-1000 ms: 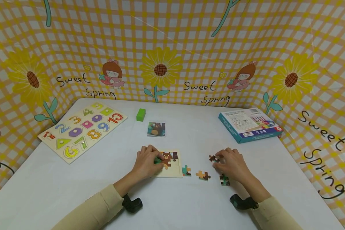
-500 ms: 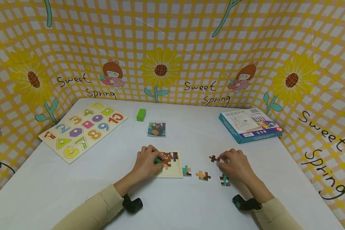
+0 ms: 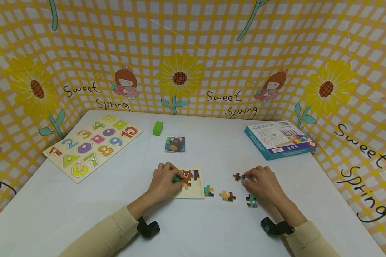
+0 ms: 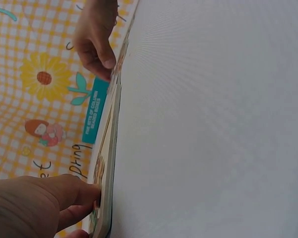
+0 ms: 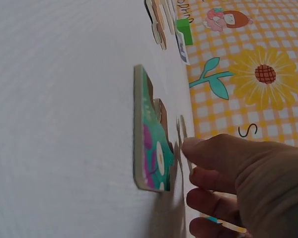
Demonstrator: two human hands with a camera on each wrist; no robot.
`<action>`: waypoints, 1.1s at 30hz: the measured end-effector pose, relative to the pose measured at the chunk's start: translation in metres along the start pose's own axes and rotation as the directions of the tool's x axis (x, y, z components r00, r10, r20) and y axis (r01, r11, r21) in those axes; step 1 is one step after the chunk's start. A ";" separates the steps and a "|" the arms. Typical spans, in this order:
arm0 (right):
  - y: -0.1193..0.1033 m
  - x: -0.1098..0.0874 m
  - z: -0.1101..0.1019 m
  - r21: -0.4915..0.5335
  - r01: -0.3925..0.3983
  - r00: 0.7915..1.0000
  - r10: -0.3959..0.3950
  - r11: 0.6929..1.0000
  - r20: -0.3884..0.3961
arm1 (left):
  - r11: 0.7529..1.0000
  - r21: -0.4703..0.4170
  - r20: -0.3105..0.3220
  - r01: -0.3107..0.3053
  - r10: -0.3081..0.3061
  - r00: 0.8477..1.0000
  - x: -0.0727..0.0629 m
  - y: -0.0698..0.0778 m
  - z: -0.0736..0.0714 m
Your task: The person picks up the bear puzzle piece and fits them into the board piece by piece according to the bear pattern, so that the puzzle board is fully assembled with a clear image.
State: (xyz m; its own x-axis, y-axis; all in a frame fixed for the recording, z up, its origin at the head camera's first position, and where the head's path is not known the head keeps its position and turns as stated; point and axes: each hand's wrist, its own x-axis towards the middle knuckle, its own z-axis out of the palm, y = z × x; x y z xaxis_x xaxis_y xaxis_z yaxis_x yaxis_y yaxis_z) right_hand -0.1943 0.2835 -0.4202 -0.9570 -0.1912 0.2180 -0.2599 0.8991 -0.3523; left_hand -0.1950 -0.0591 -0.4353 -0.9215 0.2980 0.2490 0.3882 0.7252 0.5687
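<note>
- While 12 o'clock points to the table's far side, the right hand (image 3: 258, 182) holds a small brown jigsaw piece (image 3: 238, 176) between thumb and forefinger, its tips nearly together; the piece lies just past 9 o'clock of that hand.
- Near the right hand, a teal, purple-spotted jigsaw piece (image 5: 154, 148) lies flat at 7 o'clock, and a tan-and-brown jigsaw piece (image 3: 227, 196) at 8.
- Almost at 9 o'clock of it, farther off, a teal-and-brown jigsaw piece (image 3: 208, 191) sits just beside a square, pale wooden puzzle tray (image 3: 196, 189) with a partly assembled bear.
- At the tray's 9 o'clock side, the left hand (image 3: 164, 180) rests with bent fingers on the laid pieces; whether it pinches one I cannot tell.
- Well apart, at the left hand's 1 o'clock, lies a square bear picture card (image 3: 175, 145).
</note>
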 end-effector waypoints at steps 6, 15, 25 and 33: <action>-0.010 0.003 -0.001 0.048 0.015 1.000 -0.016 0.999 0.015 | 1.000 0.011 -0.003 -0.001 0.001 1.000 0.000 -0.001 0.001; -0.043 0.014 0.008 0.064 0.098 0.995 -0.100 0.993 0.026 | 1.000 0.004 -0.003 -0.003 0.003 1.000 0.001 -0.002 0.001; -0.075 0.023 0.025 0.091 0.227 0.971 -0.233 0.970 0.057 | 1.000 -0.004 0.000 -0.002 0.002 1.000 0.000 -0.001 0.001; -0.092 0.027 0.035 0.083 0.260 0.958 -0.268 0.962 0.101 | 1.000 -0.007 0.003 0.006 -0.006 1.000 -0.001 0.000 0.000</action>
State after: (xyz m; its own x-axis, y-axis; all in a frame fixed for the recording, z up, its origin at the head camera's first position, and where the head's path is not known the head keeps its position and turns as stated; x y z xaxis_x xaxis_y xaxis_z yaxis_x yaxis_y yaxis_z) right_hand -0.2011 0.1822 -0.4135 -0.8604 -0.4639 0.2110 -0.5097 0.7826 -0.3576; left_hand -0.1947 -0.0593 -0.4359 -0.9240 0.2949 0.2433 0.3823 0.7230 0.5755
